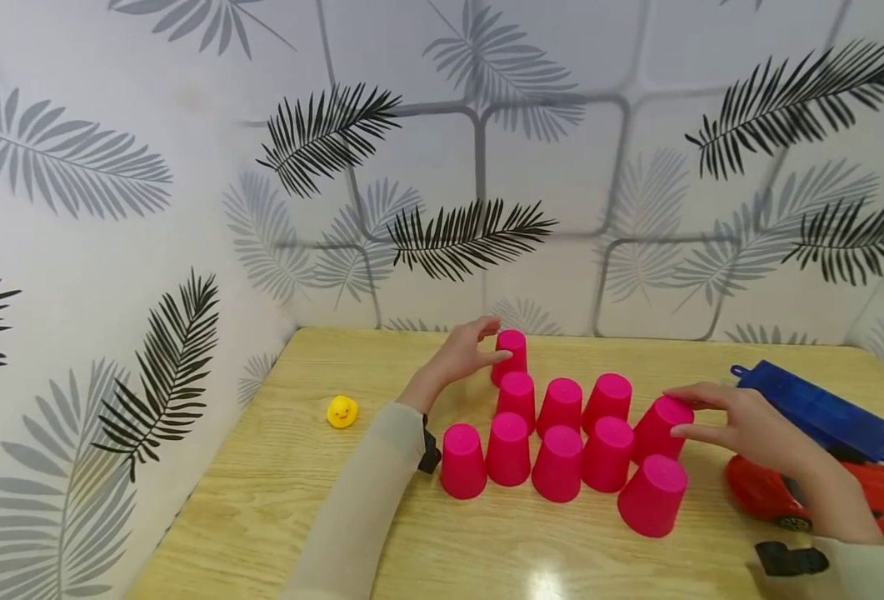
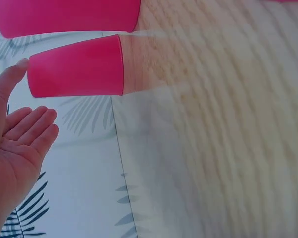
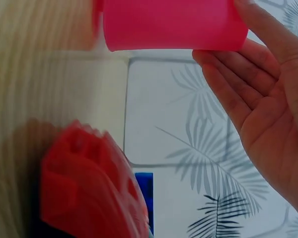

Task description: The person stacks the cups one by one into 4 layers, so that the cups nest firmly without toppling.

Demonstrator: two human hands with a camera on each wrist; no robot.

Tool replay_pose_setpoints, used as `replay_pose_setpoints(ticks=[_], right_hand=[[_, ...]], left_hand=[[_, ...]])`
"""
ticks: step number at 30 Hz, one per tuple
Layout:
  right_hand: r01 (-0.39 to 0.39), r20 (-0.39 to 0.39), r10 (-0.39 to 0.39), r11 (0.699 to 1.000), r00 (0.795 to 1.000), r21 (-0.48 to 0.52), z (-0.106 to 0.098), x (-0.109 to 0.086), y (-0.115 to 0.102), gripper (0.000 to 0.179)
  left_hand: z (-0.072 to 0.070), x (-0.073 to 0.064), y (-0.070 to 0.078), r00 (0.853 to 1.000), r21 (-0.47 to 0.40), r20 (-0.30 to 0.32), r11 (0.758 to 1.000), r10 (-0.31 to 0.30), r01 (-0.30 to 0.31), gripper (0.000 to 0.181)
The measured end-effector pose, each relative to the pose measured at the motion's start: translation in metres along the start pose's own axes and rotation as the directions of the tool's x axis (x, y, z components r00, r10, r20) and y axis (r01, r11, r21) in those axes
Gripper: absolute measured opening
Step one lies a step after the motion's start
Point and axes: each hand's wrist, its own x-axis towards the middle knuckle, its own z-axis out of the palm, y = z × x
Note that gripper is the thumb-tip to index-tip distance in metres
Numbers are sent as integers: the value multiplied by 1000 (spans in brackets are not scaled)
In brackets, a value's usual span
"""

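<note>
Several pink plastic cups stand upside down in a cluster on the table. At the back of it, my left hand (image 1: 462, 350) is beside the farthest pink cup (image 1: 511, 357), thumb and fingers spread apart. In the left wrist view the thumb tip lies right at that cup's base edge, while the other fingers stay off its wall. My right hand (image 1: 749, 421) grips another pink cup (image 1: 661, 427) at the right end, near its upturned base. Its thumb is on one side and the fingers on the other, as the right wrist view shows.
A small yellow rubber duck (image 1: 342, 412) sits on the left of the wooden table (image 1: 262, 500). To the right, a red toy car (image 1: 764, 492) and a blue plastic toy piece (image 1: 816, 408) lie partly behind my right arm. A leaf-patterned wall (image 1: 546, 275) borders the table's far edge.
</note>
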Motion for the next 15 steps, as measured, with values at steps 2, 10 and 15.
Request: replay_pose_setpoints(ticks=[2,10,15], right_hand=[[8,-64,-10,999,998,-40,-4,-2,3,51],[23,-353,-72,990,933,-142,-7,3,10,58],[52,-439,-112,988,891,-147,-1,19,5,61]], left_hand=[[-3,-6,-4,1000,-20,-26,1000,-16,15,63],[-26,-46,-15,993,-100,-117,995,-15,3,58],[-37,-79,-17,997,-141,-78,990,3,-14,54]])
